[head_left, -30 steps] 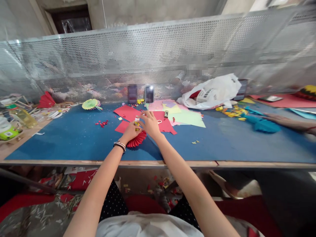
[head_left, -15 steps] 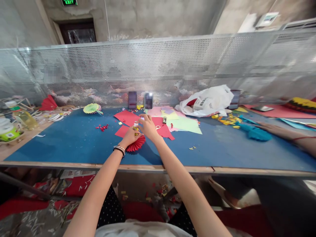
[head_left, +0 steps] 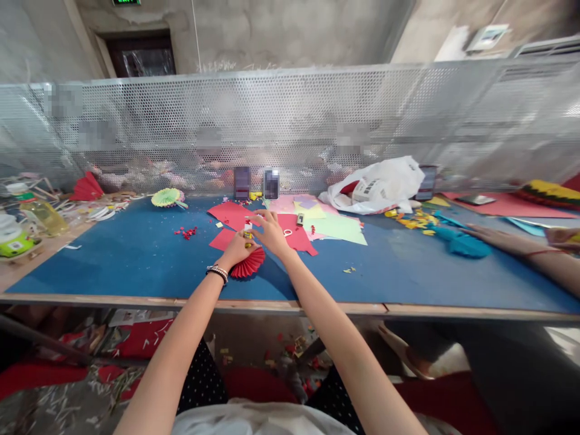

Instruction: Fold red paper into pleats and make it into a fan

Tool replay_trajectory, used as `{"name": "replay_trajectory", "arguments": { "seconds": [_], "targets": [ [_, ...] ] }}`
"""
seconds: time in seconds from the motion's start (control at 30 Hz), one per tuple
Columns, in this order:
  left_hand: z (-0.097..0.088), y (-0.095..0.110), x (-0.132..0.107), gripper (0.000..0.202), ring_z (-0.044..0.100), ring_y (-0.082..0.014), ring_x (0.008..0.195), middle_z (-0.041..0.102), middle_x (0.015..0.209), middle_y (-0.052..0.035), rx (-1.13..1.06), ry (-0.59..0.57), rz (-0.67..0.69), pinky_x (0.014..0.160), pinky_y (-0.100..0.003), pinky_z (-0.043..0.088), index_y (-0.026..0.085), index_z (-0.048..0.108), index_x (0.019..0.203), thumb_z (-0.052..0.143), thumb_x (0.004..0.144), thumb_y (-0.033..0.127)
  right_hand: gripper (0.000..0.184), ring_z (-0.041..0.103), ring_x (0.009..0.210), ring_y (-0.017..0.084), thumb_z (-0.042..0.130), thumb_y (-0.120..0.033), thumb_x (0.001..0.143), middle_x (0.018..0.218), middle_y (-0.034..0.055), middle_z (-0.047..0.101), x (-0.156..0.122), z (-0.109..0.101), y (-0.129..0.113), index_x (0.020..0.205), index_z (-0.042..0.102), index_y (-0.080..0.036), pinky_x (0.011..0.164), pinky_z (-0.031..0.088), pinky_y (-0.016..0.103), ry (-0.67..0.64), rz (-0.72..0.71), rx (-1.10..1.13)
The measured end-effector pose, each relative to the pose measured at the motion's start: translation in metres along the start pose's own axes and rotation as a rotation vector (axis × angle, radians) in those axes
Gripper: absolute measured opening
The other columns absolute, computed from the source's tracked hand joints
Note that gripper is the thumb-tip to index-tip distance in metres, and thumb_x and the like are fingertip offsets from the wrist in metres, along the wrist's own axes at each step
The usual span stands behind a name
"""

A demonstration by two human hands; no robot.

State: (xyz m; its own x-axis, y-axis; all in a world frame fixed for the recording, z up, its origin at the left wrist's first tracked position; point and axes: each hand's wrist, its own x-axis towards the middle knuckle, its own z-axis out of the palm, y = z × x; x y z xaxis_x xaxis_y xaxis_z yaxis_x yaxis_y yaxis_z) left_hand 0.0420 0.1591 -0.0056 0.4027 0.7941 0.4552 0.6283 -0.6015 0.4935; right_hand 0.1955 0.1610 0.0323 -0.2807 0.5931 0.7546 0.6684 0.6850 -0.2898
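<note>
A red pleated paper fan [head_left: 248,264] lies on the blue table top [head_left: 136,260] near its front edge. My left hand [head_left: 237,248], with a beaded bracelet on the wrist, rests on the fan with its fingers curled round a small yellow and white glue stick [head_left: 248,230]. My right hand [head_left: 269,231] is just right of it, fingers pinched at the top of the stick. Red paper sheets [head_left: 231,214] lie under and behind both hands.
Pink, yellow and green sheets [head_left: 333,226] lie to the right. A white plastic bag [head_left: 380,184] and a perforated metal screen [head_left: 290,127] stand behind. Another person's arm [head_left: 521,248] reaches to a teal paper fan [head_left: 466,246]. A green fan [head_left: 167,197] and bottles [head_left: 38,214] lie left.
The view has tilted up a little. My hands stay together over the red fan; the right hand's fingers have shifted at the top of the glue stick.
</note>
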Motion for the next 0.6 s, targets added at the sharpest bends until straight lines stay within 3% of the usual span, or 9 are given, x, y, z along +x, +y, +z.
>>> {"name": "replay_trajectory", "arguments": {
  "seconds": [0.17, 0.33, 0.6],
  "targets": [
    [-0.0028, 0.0033, -0.0023, 0.018, 0.05, -0.0258, 0.113, 0.061, 0.111, -0.0115, 0.038, 0.007, 0.005, 0.1, -0.041, 0.04, 0.018, 0.072, 0.074, 0.06, 0.081, 0.031, 0.043, 0.042, 0.111, 0.028, 0.058, -0.02, 0.081, 0.122, 0.008, 0.052, -0.0002, -0.0006, -0.0027, 0.123, 0.057, -0.026, 0.096, 0.042, 0.046, -0.008, -0.005, -0.01],
    [-0.0012, -0.0004, -0.001, 0.016, 0.054, -0.0239, 0.105, 0.064, 0.099, -0.011, 0.058, -0.014, 0.013, 0.096, -0.04, 0.043, 0.017, 0.071, 0.077, 0.058, 0.082, 0.025, 0.029, 0.041, 0.112, 0.029, 0.058, -0.022, 0.081, 0.121, 0.0099, 0.053, 0.0, -0.0011, -0.0058, 0.11, 0.065, -0.023, 0.096, 0.043, 0.046, -0.048, -0.02, -0.031],
    [-0.0002, -0.0001, 0.0011, 0.016, 0.054, -0.0222, 0.103, 0.063, 0.102, -0.0095, 0.039, 0.008, 0.026, 0.096, -0.039, 0.044, 0.018, 0.071, 0.076, 0.059, 0.081, 0.027, 0.023, 0.042, 0.109, 0.028, 0.059, -0.02, 0.081, 0.116, 0.0104, 0.053, 0.0007, -0.0006, -0.0042, 0.103, 0.067, -0.022, 0.095, 0.043, 0.044, -0.022, -0.006, 0.0]
  ]
}}
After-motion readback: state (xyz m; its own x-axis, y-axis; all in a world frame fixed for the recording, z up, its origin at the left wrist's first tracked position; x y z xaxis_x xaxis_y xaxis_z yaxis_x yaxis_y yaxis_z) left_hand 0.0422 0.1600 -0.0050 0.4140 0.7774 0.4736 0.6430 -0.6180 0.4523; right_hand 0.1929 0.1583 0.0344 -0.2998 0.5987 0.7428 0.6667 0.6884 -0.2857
